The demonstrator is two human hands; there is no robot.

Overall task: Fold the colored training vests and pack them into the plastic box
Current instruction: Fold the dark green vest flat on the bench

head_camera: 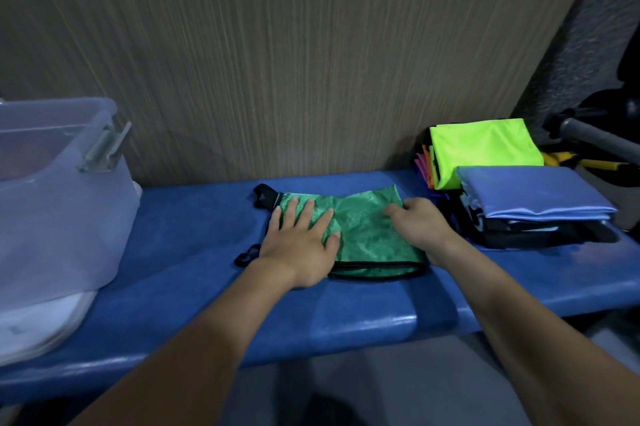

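A green mesh vest [367,231] with black trim lies folded on the blue bench [194,252]. My left hand [298,245] presses flat on its left part with the fingers spread. My right hand [419,221] rests on its right edge, fingers curled, and seems to pinch the fabric near the top right corner. The translucent plastic box [59,204] stands at the left end of the bench with a grey latch on its side. At the right end sits a pile of folded vests, with a neon yellow vest [485,148] and a light blue vest [533,191] on top.
A wood-grain wall [277,62] runs right behind the bench. A white lid [38,325] lies under the box at the near left. Dark gear with a grey bar [595,138] and yellow parts stands beyond the vest pile at far right.
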